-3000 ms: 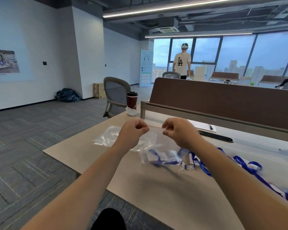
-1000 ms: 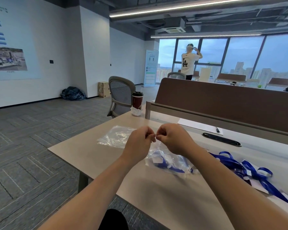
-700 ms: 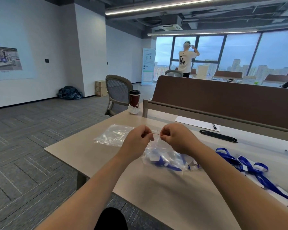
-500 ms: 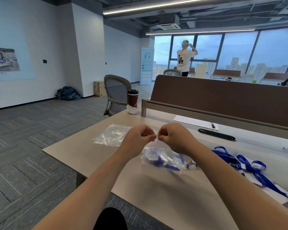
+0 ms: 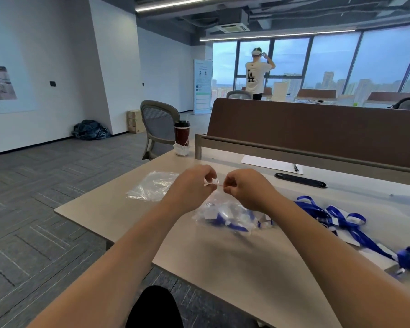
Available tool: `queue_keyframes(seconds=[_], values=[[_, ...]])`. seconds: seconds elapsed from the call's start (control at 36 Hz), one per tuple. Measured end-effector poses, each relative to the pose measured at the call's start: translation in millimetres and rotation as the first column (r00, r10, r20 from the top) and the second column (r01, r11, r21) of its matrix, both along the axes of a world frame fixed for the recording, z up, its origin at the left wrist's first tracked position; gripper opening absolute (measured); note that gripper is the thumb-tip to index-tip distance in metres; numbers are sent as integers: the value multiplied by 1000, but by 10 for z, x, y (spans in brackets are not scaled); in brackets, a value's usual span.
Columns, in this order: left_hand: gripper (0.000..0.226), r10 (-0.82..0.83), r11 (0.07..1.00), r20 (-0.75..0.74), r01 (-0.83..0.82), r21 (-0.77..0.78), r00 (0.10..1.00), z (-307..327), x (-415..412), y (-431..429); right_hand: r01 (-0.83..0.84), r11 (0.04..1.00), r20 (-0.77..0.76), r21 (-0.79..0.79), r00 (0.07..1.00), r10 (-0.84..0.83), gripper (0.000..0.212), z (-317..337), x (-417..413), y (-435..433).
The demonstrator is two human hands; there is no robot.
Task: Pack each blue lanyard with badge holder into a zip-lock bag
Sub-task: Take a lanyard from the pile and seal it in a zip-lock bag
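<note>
Pale beige office desk (image 5: 223,261) fills the foreground, with a brown divider panel (image 5: 317,124) behind it. Above the desk, the left hand (image 5: 192,183) and right hand (image 5: 246,188) each pinch the top seal of a clear zip-lock bag (image 5: 225,213). Half a second ago the fingertips nearly met; now they sit slightly apart, with a short strip of seal showing between them. The bag hangs down to the desk, with a blue lanyard with badge holder (image 5: 234,226) bunched inside. A flat pile of empty clear bags (image 5: 154,185) lies to the left and loose blue lanyards (image 5: 346,223) to the right, both where they were. A dark red lidded cup (image 5: 182,134) stands at the desk's far corner.
</note>
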State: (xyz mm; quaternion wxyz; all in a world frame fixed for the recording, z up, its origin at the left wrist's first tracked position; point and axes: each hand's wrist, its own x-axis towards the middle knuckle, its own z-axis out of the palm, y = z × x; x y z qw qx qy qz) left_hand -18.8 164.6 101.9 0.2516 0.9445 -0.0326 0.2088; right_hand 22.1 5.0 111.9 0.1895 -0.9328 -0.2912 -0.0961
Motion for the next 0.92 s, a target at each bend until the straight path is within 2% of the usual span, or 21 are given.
queue_keyframes(seconds=[0.08, 0.25, 0.56, 0.7, 0.81, 0.92], values=[[13, 18, 998, -51, -15, 64, 999, 38, 22, -59, -8, 1000, 1, 7, 1000, 8, 18, -15, -30, -3], [18, -22, 997, -96, 29, 73, 995, 36, 10, -103, 11, 1000, 4, 26, 1000, -11, 17, -28, -19, -58], [14, 8, 999, 12, -9, 38, 1000, -36, 46, -25, 1, 997, -45, 78, 999, 3, 19, 33, 2, -221], [14, 13, 1000, 4, -13, 21, 1000, -84, 44, 40, 38, 999, -50, 37, 998, -36, 16, 10, 10, -299], [15, 27, 988, -37, -21, 153, 999, -28, 39, -6, 51, 999, 9, -9, 999, -51, 16, -11, -18, -275], [37, 32, 938, -15, -25, 347, 999, 45, 70, -107, 59, 998, 38, -31, 998, -58, 15, -31, -12, -264]])
